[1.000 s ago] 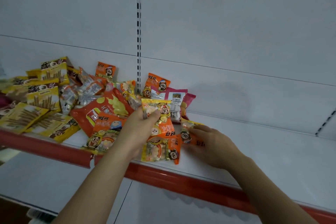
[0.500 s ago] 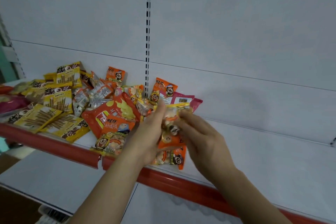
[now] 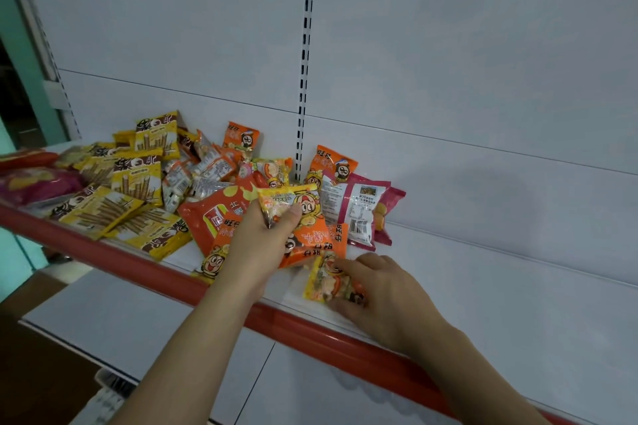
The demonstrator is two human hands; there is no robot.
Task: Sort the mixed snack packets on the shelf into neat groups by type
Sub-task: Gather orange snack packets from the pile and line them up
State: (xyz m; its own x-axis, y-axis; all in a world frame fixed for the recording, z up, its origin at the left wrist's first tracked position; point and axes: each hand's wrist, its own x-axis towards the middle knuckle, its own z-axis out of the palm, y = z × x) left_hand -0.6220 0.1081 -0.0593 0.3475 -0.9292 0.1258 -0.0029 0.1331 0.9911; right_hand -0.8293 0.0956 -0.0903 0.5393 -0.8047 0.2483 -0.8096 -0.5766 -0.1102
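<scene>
A heap of mixed snack packets lies on the white shelf. My left hand holds a fan of small packets: a yellow cartoon packet on top and orange ones under it. My right hand pinches another small yellow packet lying near the shelf's front edge. Yellow wafer-stick packets lie at the left, a big orange chips bag in the middle, and a pink bag behind my hands.
The shelf has a red front lip. Silver-and-orange small packets pile up at the back, and a purple bag lies at the far left. A slotted upright runs up the back wall. A lower white shelf is below.
My right hand has come away from the packets in my left hand and dropped to the shelf front, onto a small yellow packet. My left hand keeps its bundle.
</scene>
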